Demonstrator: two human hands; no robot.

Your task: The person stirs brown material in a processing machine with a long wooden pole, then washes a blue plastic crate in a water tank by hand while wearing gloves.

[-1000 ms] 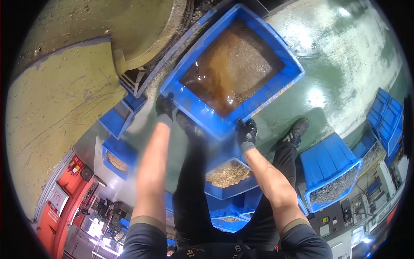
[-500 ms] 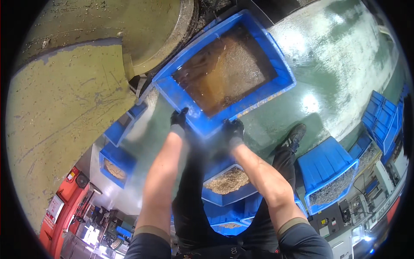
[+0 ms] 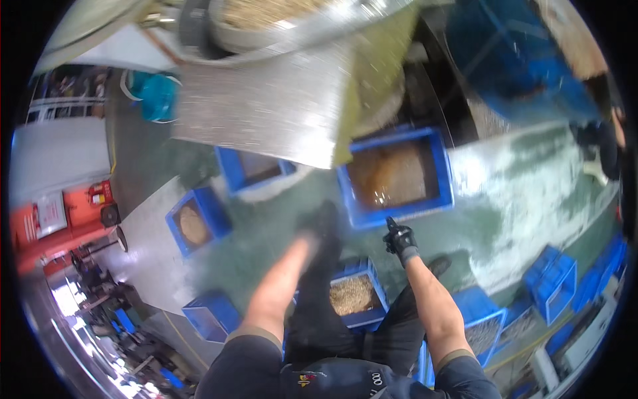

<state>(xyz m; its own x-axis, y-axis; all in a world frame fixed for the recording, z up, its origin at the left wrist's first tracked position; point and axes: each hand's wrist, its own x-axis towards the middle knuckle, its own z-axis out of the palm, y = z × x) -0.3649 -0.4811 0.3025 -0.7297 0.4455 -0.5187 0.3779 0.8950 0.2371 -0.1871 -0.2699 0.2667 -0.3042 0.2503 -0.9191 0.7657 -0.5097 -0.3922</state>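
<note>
A blue tub [image 3: 399,218] with brownish liquid stands on the floor ahead of me. My right hand [image 3: 401,241], in a black glove, is just off the tub's near edge. Nothing is in it; one finger stretches toward the rim and the others are loosely bent and apart. My left hand [image 3: 323,229], also dark-gloved, is left of the tub's near corner and away from it. Motion smears its fingers, so their shape cannot be made out. Close in front of my body sits a blue bin [image 3: 379,282] holding small tan pieces.
A metal chute [image 3: 266,110] hangs over the floor at upper left, below a round bowl [image 3: 229,40] of tan bits. Blue bins [image 3: 216,216] stand at left, more [image 3: 551,282] at right. A blue drum [image 3: 512,66] is at upper right; a person's dark clothing [image 3: 605,149] shows at far right.
Both hands have come off the tub's near edge, which they were touching. The tub appears smaller and lower in view. My view has lifted, bringing in the chute, bowl and drum.
</note>
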